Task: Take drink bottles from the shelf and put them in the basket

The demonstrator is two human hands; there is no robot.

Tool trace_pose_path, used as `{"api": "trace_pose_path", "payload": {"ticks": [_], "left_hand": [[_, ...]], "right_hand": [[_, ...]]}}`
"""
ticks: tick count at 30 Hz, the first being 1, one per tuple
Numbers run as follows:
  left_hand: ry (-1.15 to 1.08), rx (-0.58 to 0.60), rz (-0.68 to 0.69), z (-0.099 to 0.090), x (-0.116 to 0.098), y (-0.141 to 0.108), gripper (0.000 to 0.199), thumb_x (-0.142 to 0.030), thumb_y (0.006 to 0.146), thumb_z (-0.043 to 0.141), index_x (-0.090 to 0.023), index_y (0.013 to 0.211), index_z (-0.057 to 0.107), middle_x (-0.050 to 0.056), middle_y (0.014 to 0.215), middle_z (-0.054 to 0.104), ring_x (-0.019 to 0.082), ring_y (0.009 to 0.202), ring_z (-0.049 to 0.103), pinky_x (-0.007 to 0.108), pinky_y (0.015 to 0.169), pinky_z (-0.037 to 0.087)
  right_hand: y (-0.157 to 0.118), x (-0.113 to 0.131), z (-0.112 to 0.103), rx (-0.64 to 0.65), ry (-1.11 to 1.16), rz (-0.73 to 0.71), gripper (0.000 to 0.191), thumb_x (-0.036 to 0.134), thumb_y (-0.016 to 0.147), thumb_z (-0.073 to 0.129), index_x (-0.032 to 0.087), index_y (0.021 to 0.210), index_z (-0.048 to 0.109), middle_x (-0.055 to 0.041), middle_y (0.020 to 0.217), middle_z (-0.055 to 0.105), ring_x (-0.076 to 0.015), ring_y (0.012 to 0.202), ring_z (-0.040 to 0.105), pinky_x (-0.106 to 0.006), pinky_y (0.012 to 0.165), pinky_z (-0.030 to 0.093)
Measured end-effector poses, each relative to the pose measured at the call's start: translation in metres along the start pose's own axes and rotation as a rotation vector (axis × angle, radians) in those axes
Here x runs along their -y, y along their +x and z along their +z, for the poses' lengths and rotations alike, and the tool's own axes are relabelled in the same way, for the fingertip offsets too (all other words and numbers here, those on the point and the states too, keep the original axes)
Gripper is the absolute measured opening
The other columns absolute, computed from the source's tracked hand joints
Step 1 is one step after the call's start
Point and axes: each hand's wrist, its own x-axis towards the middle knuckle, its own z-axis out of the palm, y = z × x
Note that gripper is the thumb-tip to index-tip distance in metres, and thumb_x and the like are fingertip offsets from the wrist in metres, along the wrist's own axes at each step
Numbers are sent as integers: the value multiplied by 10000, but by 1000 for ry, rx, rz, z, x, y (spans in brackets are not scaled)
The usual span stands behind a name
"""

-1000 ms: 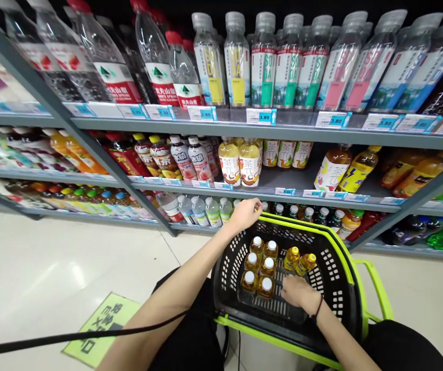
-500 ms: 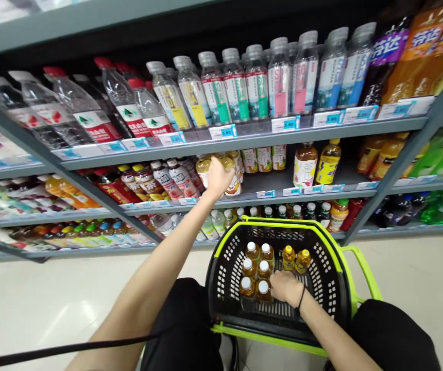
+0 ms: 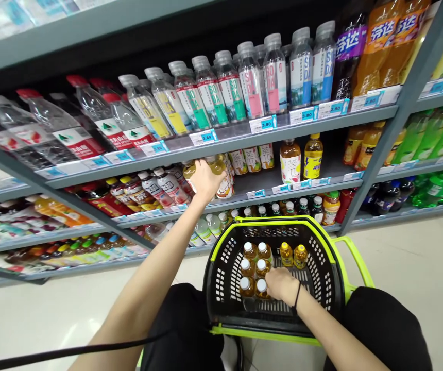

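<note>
Grey supermarket shelving runs across the view above a pale floor (image 3: 418,273), with price tags (image 3: 203,137) along the shelf edges. On the upper shelf, clear SODA bottles (image 3: 217,98) stand along the front edge, red-capped water bottles (image 3: 75,135) to their left and orange Fanta bottles (image 3: 380,46) toward the right end.

My left hand (image 3: 206,181) reaches over the front edge of the middle shelf (image 3: 279,197), at the pale yellow tea bottles (image 3: 224,188). Its fingers are partly bent around the top of one; I cannot tell whether they grip it. Peach-labelled bottles (image 3: 171,186) stand just left of these. Farther right along the same edge are an amber tea bottle (image 3: 290,164) and a yellow bottle (image 3: 312,158), side by side.

Between my knees sits a black basket (image 3: 283,325) with a lime-green rim. My right hand (image 3: 282,285) is inside, fingers curled, right beside the white-capped bottles (image 3: 261,267); its fingertips are hidden, so I cannot tell if it holds one. Those six stand in two columns toward the basket's left edge. Two yellow-capped bottles (image 3: 293,255) stand nearer its far edge, right of the six.
</note>
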Motion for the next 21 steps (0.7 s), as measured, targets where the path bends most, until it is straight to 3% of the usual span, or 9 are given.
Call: {"api": "trace_pose_path", "payload": {"ticks": [6,13,17,21], "left_hand": [[-45,-84,94,-2,3,-28,751,-543,808,688,-157,1416,478,172,1332,624,387,1116,658,454,881,545],[-188,-166,394,9,15,-53,656,-462,834,723,-117,1355,524,204,1364,593,400,1258,521,533,1101,397],[-317,-65,447,26,14,-62,699,-391,791,782,-103,1357,492,199,1268,616,350,1192,579,469,1032,490],[-309,-3,561,42,9,-68,624,-341,820,770,-99,1332,507,181,1205,628,329,1153,611,431,972,530]], "right_hand": [[-5,-3,0,32,-3,14,310,126,929,591,30,1170,760,-259,1211,731,-350,1151,716,-403,926,595],[-3,-4,3,50,3,39,302,160,944,621,39,1192,744,-252,1239,721,-330,1164,713,-417,943,583],[-5,-4,3,47,19,37,309,164,945,613,30,1188,749,-261,1238,718,-345,1163,712,-411,946,579],[-4,-9,-1,50,27,39,323,151,934,609,26,1195,752,-274,1212,725,-355,1157,715,-405,945,580]]}}
